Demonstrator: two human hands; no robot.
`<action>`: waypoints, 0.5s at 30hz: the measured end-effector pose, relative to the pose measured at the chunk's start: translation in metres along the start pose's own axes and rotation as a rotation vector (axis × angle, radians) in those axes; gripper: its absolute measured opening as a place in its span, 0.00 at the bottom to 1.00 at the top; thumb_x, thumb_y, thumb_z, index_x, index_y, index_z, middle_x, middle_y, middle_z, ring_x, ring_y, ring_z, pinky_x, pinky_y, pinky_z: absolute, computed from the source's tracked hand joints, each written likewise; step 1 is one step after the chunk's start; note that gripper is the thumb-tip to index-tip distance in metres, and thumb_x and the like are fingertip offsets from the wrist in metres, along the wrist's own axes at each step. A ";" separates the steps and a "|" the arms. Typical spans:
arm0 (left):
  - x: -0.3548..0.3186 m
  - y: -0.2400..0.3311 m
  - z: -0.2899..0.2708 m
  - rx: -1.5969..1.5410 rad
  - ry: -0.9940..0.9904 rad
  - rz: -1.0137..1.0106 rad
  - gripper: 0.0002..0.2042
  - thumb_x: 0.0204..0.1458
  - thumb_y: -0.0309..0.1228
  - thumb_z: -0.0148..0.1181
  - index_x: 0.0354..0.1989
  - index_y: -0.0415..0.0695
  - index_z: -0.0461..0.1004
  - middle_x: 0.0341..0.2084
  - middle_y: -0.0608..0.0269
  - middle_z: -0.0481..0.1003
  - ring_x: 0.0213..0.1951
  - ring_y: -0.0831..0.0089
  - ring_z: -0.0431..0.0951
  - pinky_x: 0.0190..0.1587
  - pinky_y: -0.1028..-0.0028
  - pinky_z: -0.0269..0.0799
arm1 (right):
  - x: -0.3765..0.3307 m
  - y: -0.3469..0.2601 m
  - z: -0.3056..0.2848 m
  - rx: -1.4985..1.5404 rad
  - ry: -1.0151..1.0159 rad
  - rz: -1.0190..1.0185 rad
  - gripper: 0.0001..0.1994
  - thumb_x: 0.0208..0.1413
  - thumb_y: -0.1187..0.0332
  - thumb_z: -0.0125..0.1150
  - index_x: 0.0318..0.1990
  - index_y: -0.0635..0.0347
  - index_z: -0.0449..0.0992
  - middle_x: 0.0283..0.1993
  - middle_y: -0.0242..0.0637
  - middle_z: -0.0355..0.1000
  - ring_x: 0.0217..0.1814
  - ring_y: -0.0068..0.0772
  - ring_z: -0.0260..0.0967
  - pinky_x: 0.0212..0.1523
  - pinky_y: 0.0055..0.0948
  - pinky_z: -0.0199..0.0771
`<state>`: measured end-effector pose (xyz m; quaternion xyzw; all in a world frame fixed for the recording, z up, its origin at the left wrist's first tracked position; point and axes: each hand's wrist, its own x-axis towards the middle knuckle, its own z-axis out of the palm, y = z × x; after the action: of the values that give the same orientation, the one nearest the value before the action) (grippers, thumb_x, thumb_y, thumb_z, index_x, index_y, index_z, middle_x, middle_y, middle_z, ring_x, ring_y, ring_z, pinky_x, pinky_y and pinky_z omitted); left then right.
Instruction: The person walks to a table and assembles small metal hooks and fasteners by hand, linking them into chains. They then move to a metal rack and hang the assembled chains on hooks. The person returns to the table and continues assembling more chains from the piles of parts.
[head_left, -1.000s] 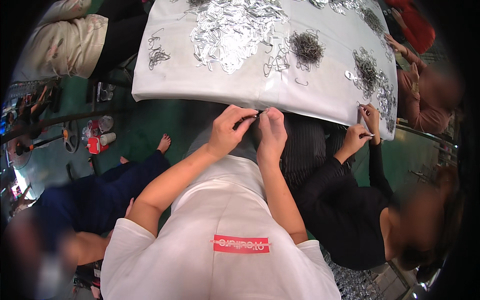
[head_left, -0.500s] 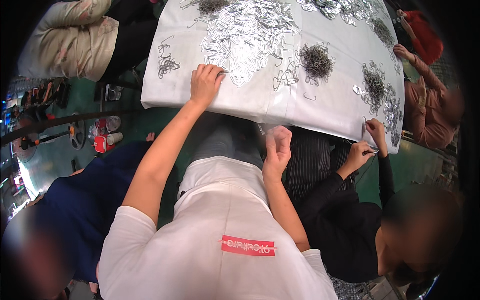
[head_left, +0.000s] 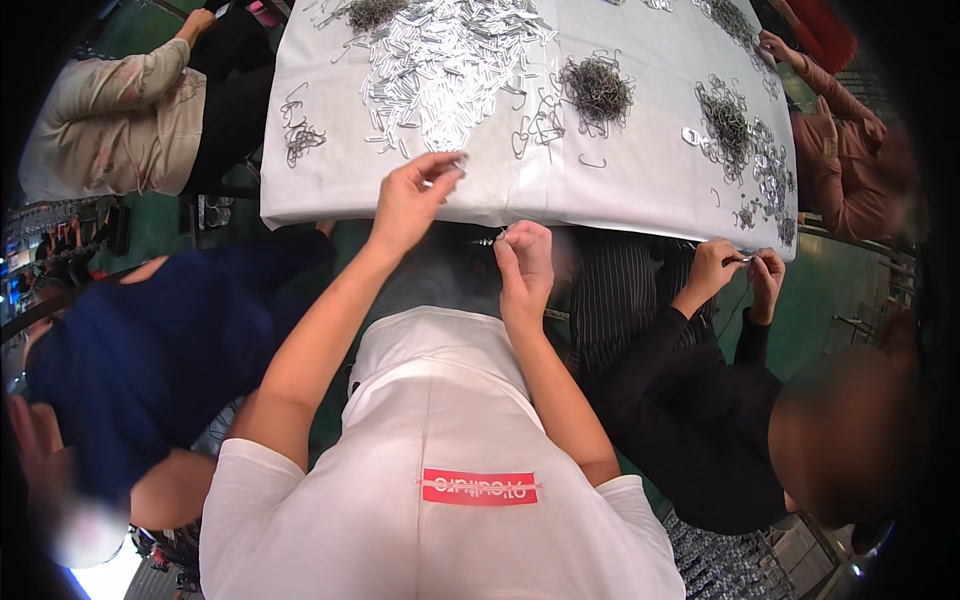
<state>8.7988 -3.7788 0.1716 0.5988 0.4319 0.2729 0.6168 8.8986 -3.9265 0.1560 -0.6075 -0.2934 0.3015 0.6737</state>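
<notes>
Over the near edge of the table, my left hand (head_left: pixel 410 205) is raised with thumb and fingers pinched on a small shiny metal strip, blurred at the fingertips. Just in front of it lies a big pile of silvery metal strips (head_left: pixel 455 75). My right hand (head_left: pixel 527 268) is closed in front of my body, just below the table edge. A thin wire hook shows at its fingertips, partly hidden by the fingers. Loose wire hooks (head_left: pixel 540 125) lie on the white cloth beyond my right hand, beside a dense dark heap of hooks (head_left: pixel 597 88).
The table (head_left: pixel 350 190) has a white cover. More hooks (head_left: pixel 303 143) lie at its left, and another hook heap (head_left: pixel 728 122) at its right. A co-worker in black (head_left: pixel 690 440) sits close on my right, handling small parts. A person in navy (head_left: pixel 170 350) is on my left.
My left hand has lifted from the edge of the strip pile and come right, toward my right hand. My right hand has shifted slightly left and up. The view has moved a little.
</notes>
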 end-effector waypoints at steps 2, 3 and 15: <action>-0.019 0.010 0.009 -0.122 -0.067 -0.056 0.11 0.56 0.28 0.59 0.44 0.36 0.74 0.34 0.63 0.79 0.33 0.81 0.75 0.35 0.81 0.70 | 0.000 0.001 0.001 -0.029 0.011 -0.017 0.03 0.53 0.75 0.60 0.34 0.61 0.73 0.41 0.34 0.64 0.33 0.21 0.60 0.35 0.19 0.63; -0.027 0.014 0.013 -0.153 -0.057 -0.082 0.10 0.55 0.28 0.59 0.43 0.37 0.75 0.32 0.64 0.78 0.32 0.83 0.75 0.34 0.82 0.69 | 0.000 0.001 0.001 -0.036 0.022 -0.032 0.03 0.53 0.75 0.60 0.34 0.61 0.73 0.41 0.34 0.65 0.33 0.21 0.60 0.35 0.19 0.63; -0.060 0.026 0.031 -0.073 0.018 -0.073 0.06 0.52 0.26 0.62 0.36 0.37 0.78 0.30 0.63 0.80 0.32 0.82 0.77 0.36 0.81 0.71 | 0.004 0.001 -0.002 -0.180 -0.034 -0.103 0.04 0.52 0.74 0.62 0.34 0.61 0.74 0.41 0.37 0.66 0.38 0.27 0.63 0.35 0.23 0.64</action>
<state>8.8015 -3.8423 0.2061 0.5572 0.4486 0.2713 0.6440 8.9024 -3.9245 0.1548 -0.6445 -0.3615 0.2494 0.6260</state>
